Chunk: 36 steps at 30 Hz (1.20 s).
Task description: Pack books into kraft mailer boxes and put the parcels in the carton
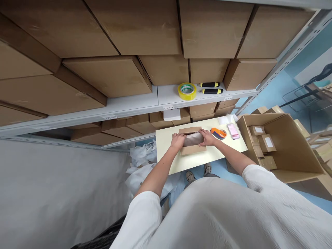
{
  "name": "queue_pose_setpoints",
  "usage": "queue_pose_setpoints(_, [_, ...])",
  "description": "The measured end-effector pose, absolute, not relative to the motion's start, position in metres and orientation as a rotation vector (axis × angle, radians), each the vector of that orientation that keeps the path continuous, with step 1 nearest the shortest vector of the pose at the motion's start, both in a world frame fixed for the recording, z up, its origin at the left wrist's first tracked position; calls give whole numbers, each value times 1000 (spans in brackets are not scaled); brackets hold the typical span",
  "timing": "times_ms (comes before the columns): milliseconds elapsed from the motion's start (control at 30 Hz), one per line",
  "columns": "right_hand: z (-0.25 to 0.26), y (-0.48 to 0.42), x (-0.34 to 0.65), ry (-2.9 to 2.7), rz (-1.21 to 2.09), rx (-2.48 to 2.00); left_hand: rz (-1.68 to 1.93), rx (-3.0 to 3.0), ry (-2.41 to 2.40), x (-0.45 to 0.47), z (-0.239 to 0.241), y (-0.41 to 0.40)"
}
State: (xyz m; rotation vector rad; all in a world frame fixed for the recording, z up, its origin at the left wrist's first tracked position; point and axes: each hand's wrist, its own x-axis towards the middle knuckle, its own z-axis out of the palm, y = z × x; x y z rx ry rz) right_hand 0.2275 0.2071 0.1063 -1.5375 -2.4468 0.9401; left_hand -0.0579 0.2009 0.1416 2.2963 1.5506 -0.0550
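A small cardboard box point(193, 150) lies on the pale yellow tabletop point(166, 160) with its flaps open. Inside it is a grey wrapped item point(194, 139); what the wrapping covers is hidden. My left hand point(178, 140) is closed over the box's left end, its fingertips by the grey wrapping. At the right end my right hand point(207, 138) grips the box, thumb and fingers bent over the edge and close to the wrapped item. An orange and blue tape dispenser point(218, 133) lies just right of my right hand.
A pink patterned object, blurred out point(233, 131), lies at the table's right. Beside it stands a large open carton point(295, 148) with several small boxes. On the shelf above are a yellow tape roll point(187, 91) and two black-yellow cutters point(211, 91). White plastic bags point(142, 173) fill the left.
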Motion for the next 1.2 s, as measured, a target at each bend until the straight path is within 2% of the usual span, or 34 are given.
queue_pose_setpoints(333, [114,204,229,-2546,896,-1561,-79,2237,1620,-44,137,207])
queue_pose_setpoints(567, [115,203,234,-2471,849,-1578,301,2139,1768,-84,143,193])
queue_pose_setpoints(767, [109,206,249,-2055,730,-1753,704,1616,2001,-120,125,180])
queue_pose_setpoints(1000, [100,203,271,-1470,1094,-1940,810,870,1792,-132,100,162])
queue_pose_setpoints(1200, [107,206,262,-1200,1336,-1733,828,1168,1520,-124,95,157])
